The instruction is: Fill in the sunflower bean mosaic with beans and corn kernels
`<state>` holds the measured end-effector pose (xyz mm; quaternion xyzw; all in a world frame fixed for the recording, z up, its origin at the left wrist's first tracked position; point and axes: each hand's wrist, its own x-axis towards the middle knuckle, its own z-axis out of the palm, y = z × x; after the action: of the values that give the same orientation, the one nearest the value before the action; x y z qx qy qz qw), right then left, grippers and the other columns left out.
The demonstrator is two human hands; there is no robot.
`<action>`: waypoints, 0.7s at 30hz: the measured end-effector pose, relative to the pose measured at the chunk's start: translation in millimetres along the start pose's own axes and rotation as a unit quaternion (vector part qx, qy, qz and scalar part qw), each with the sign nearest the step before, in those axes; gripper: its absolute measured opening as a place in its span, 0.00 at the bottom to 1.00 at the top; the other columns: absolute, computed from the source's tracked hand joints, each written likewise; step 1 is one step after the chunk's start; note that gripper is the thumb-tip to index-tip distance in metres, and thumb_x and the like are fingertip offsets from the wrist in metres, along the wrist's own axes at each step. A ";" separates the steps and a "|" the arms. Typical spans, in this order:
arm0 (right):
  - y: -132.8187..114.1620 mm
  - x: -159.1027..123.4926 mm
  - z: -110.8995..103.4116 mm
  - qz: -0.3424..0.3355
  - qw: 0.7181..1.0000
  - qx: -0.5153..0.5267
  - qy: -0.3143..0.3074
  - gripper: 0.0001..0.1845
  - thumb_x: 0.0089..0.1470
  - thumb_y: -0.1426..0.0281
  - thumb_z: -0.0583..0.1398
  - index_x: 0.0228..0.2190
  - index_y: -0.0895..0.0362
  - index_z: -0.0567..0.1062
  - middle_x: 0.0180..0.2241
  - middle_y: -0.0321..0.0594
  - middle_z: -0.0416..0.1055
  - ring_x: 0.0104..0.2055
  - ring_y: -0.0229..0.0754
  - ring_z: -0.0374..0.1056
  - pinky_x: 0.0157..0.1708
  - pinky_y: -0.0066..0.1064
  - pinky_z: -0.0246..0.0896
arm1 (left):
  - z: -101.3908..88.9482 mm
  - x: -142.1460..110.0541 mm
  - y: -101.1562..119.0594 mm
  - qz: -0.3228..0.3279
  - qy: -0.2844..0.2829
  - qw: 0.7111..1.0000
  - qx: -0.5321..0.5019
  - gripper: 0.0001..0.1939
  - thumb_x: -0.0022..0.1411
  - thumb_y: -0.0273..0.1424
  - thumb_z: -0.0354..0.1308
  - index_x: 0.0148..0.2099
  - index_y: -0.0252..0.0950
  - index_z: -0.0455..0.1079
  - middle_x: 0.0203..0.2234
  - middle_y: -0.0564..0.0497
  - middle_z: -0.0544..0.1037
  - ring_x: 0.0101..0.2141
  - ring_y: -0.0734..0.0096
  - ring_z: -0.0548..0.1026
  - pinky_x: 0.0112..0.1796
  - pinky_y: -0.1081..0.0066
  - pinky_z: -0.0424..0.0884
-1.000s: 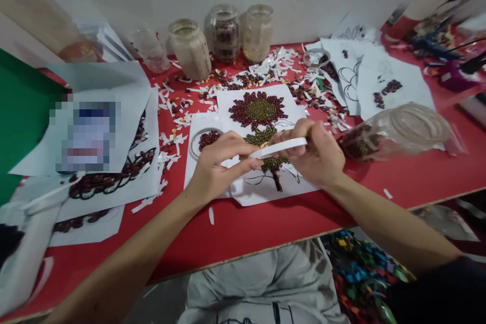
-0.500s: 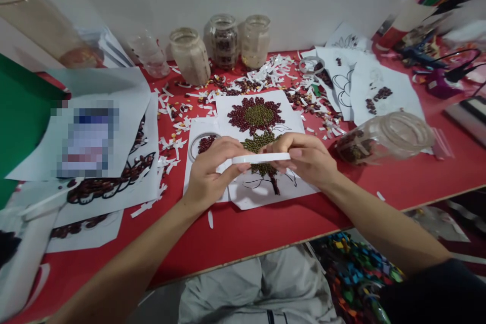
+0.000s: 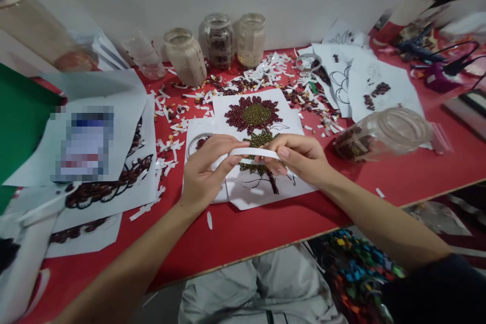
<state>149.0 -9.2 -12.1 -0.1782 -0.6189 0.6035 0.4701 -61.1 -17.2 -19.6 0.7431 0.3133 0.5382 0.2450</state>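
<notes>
Between my hands is a thin white ring-like band [image 3: 256, 152], seen nearly edge-on; whether it is a roll of tape cannot be made out. My left hand [image 3: 208, 164] pinches its left end between thumb and fingers. Thumb and fingers of my right hand [image 3: 304, 157] close on the right end. Beneath them lies a white sheet [image 3: 243, 195] with a flower of dark red and green beans [image 3: 252, 114], bean-covered green leaves [image 3: 260, 137] and a dark stem [image 3: 273, 185]. A round dish [image 3: 192, 149] of red beans sits beside my left hand, partly hidden.
Several glass jars [image 3: 186, 58] stand along the wall. White paper scraps [image 3: 271, 66] and loose beans litter the red table [image 3: 228, 243]. A large jar [image 3: 383, 134] lies tipped at right. Bean-decorated sheets [image 3: 129, 197] and a pixelated phone-like shape [image 3: 85, 142] are at left.
The white band has tilted, so its upper edge now shows as an arc with a lower strip beneath. Both hands keep their pinch and have shifted slightly left.
</notes>
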 end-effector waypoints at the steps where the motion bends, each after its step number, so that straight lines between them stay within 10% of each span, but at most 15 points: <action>1: 0.4 -0.4 0.0 0.004 1.000 0.003 -0.003 0.10 0.65 0.64 0.59 0.36 0.56 0.78 0.20 0.30 0.66 0.22 0.31 0.61 0.25 0.27 0.62 | 0.2 -0.4 0.7 0.002 0.005 1.000 0.024 0.11 0.72 0.36 0.56 0.51 0.47 0.77 0.40 0.50 0.79 0.42 0.67 0.76 0.44 0.64 0.75; 7: 2.4 -0.7 0.7 -0.021 0.997 -0.048 0.058 0.07 0.62 0.64 0.62 0.36 0.55 0.77 0.21 0.30 0.68 0.23 0.31 0.63 0.24 0.25 0.63 | 2.8 -1.9 4.3 0.043 0.115 0.986 0.113 0.20 0.68 0.30 0.61 0.60 0.51 0.70 0.42 0.52 0.75 0.42 0.69 0.75 0.44 0.65 0.76; 21: 3.1 0.1 -3.3 -0.188 0.907 -0.376 0.030 0.05 0.64 0.73 0.58 0.40 0.55 0.74 0.32 0.37 0.74 0.34 0.36 0.70 0.35 0.30 0.66 | 10.8 15.6 14.3 0.117 0.011 0.980 0.161 0.09 0.66 0.31 0.63 0.48 0.40 0.74 0.47 0.49 0.81 0.48 0.64 0.77 0.50 0.58 0.75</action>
<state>150.5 -6.6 -15.4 -0.2405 -0.8075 0.2210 0.4913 -44.4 -15.9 -2.7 0.7985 0.3092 0.5137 0.0537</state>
